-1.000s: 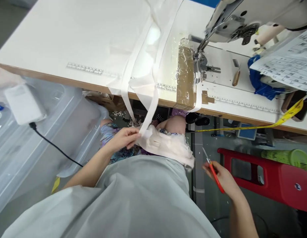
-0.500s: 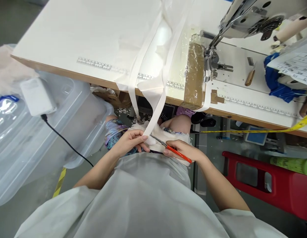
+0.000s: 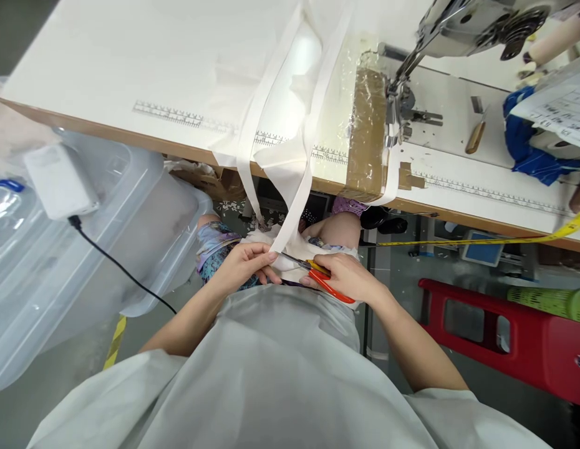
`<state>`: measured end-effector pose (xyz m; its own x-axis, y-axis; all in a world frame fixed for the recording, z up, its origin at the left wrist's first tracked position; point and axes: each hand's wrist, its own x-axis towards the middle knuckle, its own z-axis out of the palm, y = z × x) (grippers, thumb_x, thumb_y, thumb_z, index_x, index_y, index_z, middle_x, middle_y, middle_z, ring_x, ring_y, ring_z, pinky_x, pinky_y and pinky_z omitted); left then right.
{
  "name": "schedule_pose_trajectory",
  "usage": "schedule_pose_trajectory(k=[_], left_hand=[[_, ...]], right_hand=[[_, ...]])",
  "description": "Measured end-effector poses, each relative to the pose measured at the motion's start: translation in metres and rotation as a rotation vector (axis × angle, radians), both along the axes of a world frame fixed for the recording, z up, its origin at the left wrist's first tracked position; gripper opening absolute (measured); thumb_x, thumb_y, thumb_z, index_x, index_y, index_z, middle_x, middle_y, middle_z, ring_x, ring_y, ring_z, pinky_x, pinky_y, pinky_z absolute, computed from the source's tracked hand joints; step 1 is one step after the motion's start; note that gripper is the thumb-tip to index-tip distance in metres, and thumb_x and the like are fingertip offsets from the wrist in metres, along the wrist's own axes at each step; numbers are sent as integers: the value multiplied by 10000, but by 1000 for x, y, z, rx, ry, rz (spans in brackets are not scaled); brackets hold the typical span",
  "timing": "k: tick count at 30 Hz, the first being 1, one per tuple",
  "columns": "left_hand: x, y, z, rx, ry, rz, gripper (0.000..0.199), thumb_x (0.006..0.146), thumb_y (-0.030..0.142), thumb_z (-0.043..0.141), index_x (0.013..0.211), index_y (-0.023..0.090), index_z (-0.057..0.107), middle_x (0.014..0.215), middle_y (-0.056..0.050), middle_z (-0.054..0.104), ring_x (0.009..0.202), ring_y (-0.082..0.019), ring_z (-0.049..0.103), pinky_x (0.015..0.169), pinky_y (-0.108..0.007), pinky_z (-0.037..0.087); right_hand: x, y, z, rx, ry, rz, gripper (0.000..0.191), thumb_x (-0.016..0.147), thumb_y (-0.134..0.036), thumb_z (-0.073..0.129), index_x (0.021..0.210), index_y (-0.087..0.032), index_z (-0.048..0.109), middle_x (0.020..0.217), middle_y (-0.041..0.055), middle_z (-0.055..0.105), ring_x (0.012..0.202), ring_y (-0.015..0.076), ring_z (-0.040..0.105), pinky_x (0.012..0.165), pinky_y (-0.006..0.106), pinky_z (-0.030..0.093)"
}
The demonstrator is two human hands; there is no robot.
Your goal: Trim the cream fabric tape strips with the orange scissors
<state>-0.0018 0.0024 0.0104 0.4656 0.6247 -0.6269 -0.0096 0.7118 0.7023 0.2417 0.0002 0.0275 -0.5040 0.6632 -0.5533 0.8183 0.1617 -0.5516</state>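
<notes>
My left hand (image 3: 253,262) pinches the end of a white fabric strip (image 3: 290,221) just above my lap. The strip runs up over the table edge and lies across the tabletop with thin, pale cloth attached. My right hand (image 3: 343,274) is closed round scissors (image 3: 323,284) with red and yellow handles. Their blades point left, with the tips at the strip beside my left fingertips; whether they touch the cloth I cannot tell. More pale cloth (image 3: 297,271) lies on my lap under both hands.
The white sewing table (image 3: 178,62) carries a sewing machine (image 3: 402,93), a wooden-handled tool (image 3: 476,136) and blue cloth (image 3: 524,134). A yellow tape measure (image 3: 547,237) stretches along the front right. Clear plastic bins (image 3: 140,206) stand left, under a white box (image 3: 60,181). A red stool (image 3: 519,337) is at right.
The scissors' handles have spread apart, so a yellow handle now shows beside the red one. My right hand has shifted slightly left. My left hand still pinches the strip.
</notes>
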Motion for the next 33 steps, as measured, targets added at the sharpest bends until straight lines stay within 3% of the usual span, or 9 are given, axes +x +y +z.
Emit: schedule_pose_trajectory(k=[10,22,28,33], left_hand=[[-2,-1,1,16,-6,-5,416,758,538,729,793,138,621,611,-66,703,588,-186,698,482,-197,487],[-3,-2,2,7,-7,-3,414,757,530,730,743,144,582,593,-62,701,578,-183,697,478,-190,487],[-3,-3,-2,-13,-8,-18,422,765,540,718,738,142,580,600,-68,699,582,-184,694,489,-200,488],[-4,-3,-11,-29,17,-22,439,785,557,686,853,138,578,665,-81,712,652,-195,709,554,-219,512]], right_hand=[[1,-8,-7,26,61,-59,564,866,-702,438,596,-216,339,554,-32,371,523,120,292,538,265,209],[-16,-1,0,120,-95,32,504,904,-665,411,691,-209,446,691,30,583,601,156,489,544,278,183],[-15,-5,-11,93,-38,-38,546,884,-690,402,618,-216,357,584,13,485,544,143,405,547,275,205],[-2,-11,-17,34,60,-128,531,859,-686,451,640,-221,320,586,-16,426,541,128,335,544,264,213]])
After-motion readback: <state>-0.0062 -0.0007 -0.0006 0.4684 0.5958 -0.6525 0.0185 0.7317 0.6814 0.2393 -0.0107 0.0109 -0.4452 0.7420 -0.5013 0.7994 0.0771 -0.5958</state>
